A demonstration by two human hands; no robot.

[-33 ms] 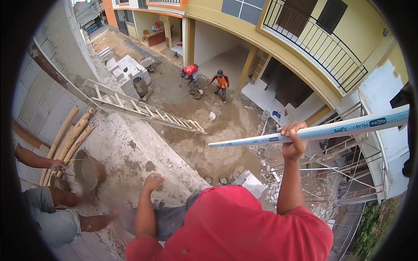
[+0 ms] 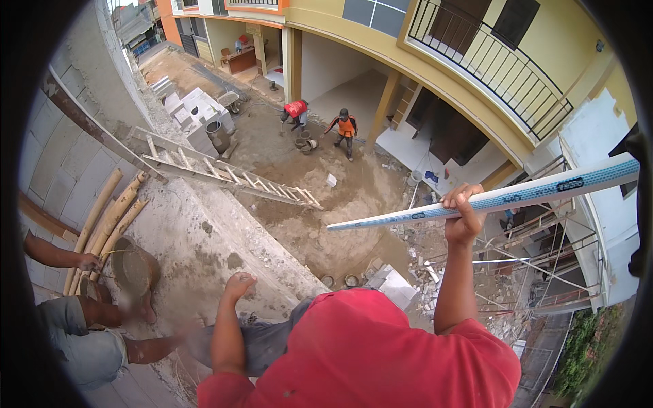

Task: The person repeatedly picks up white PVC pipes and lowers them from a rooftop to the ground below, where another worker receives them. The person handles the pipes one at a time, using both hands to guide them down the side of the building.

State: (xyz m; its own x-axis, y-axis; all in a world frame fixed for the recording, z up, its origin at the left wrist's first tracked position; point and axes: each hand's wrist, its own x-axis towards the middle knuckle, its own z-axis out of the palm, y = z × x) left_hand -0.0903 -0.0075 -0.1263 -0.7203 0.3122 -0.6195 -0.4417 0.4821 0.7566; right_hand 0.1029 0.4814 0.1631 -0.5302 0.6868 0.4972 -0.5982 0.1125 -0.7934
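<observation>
Raised out to the right, my right hand [image 2: 464, 212] is wrapped round a long white pipe [image 2: 524, 196] with blue printed markings. The pipe runs from the right edge of the view, its far end pointing out above the muddy ground. My left hand [image 2: 239, 285] rests low near my bent leg with its fingers curled in, and nothing shows in it. Beside it is the rough concrete ledge [image 2: 231, 255]. On the left, a co-worker's hand [image 2: 88, 262] is next to a mortar-smeared bucket [image 2: 135, 268].
A wooden ladder [image 2: 224, 173] slants from the ledge toward the ground far below. Bamboo poles [image 2: 112, 221] lean at the left wall. Two people [image 2: 345, 128] stand below near buckets. Scaffolding [image 2: 544, 258] and a balcony building [image 2: 320, 24] stand opposite.
My right hand has shifted slightly to the right on the pipe, and the pipe's printed markings have moved a little leftward. My left hand stays in place.
</observation>
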